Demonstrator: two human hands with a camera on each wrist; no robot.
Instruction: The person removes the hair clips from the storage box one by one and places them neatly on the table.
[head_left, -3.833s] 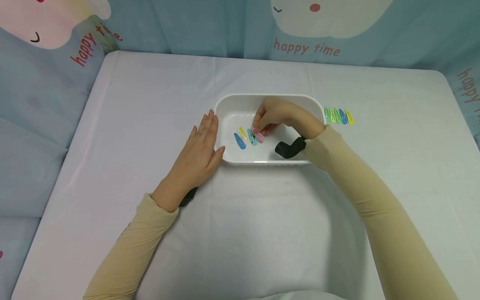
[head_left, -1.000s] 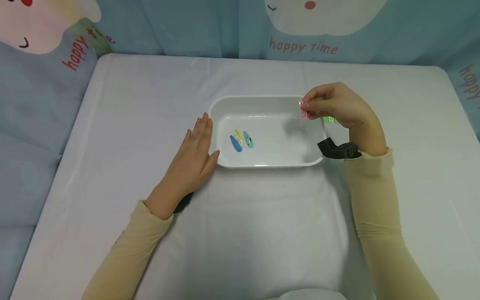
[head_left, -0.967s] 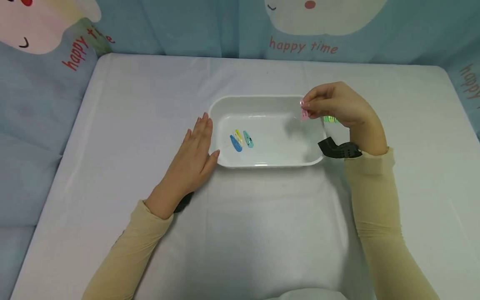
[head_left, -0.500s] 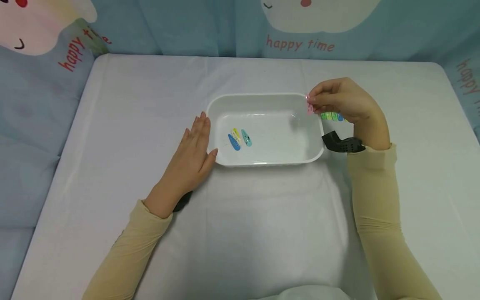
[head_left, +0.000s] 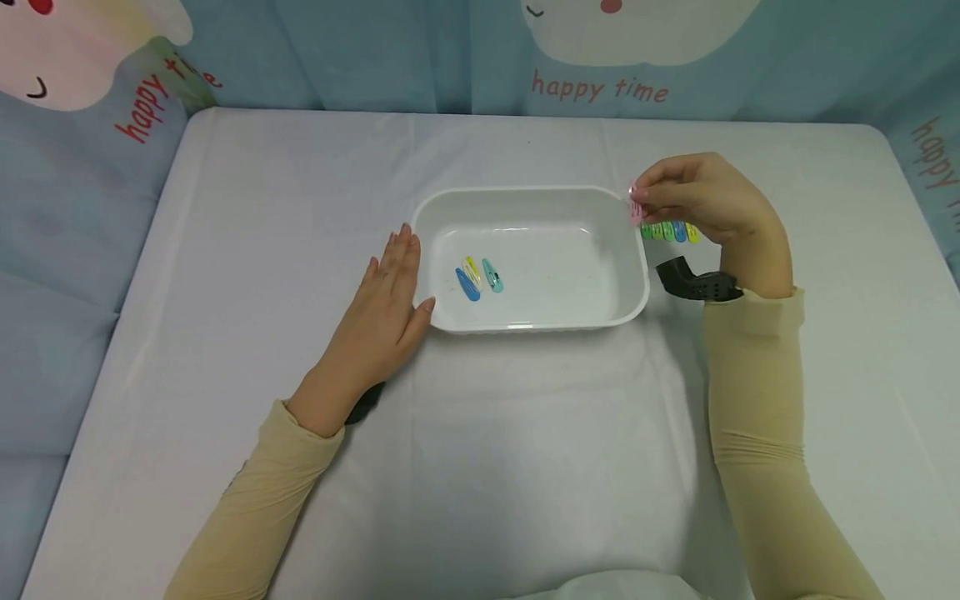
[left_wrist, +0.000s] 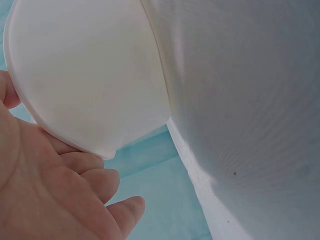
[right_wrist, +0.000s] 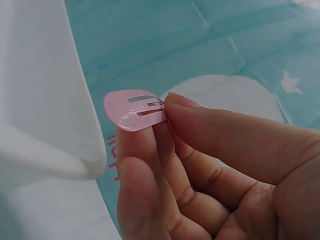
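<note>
The white rectangular plastic tray (head_left: 547,292) is best steadied by the straight-fingered left hand (head_left: 375,312) at its left rim, the right hand (head_left: 708,200) ideally clear of the 5 slim green, yellow and blue hair clips (head_left: 668,232) while pinching 1 glossy pink slotted clip (right_wrist: 118,106) beside the far right corner.

Soft, muted light covers the white cloth (head_left: 285,208), a diffuse shadow beside the right sleeve (head_left: 757,392); glossy streaks mark the tray (head_left: 555,292) between left hand (head_left: 375,321) and right hand (head_left: 708,200), whose close view blurs the tray and catches glints on the pink clip (right_wrist: 119,106)
</note>
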